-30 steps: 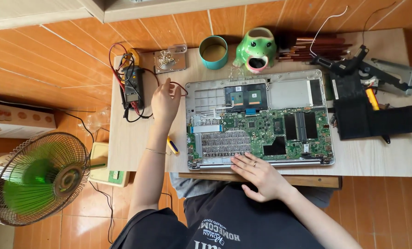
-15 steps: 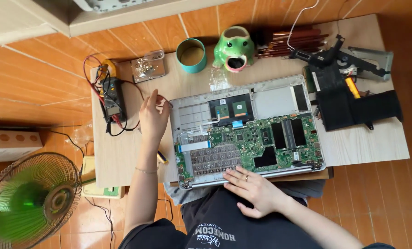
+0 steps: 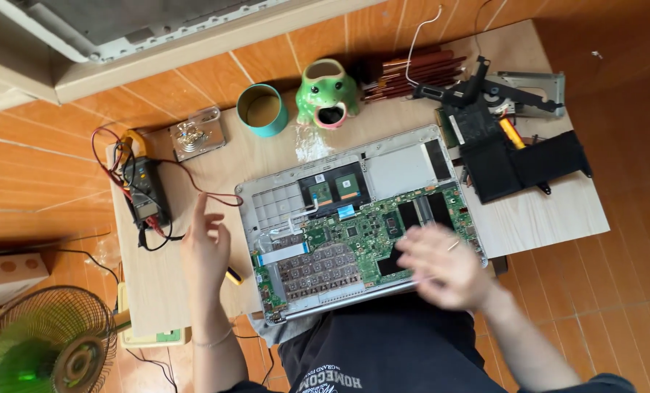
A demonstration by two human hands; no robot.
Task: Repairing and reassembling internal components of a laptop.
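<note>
Both hands empty and loosely spread: left hand (image 3: 205, 251) beside the opened laptop (image 3: 358, 225), right hand (image 3: 441, 266) blurred above it.

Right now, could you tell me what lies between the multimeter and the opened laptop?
In the head view, the person's raised left hand sits between the multimeter and the opened laptop, with red probe wires trailing across the wooden table.

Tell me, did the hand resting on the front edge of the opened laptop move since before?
Yes. The right hand has lifted off the front edge and shifted toward the right side of the laptop, now blurred above the green circuit board.
</note>
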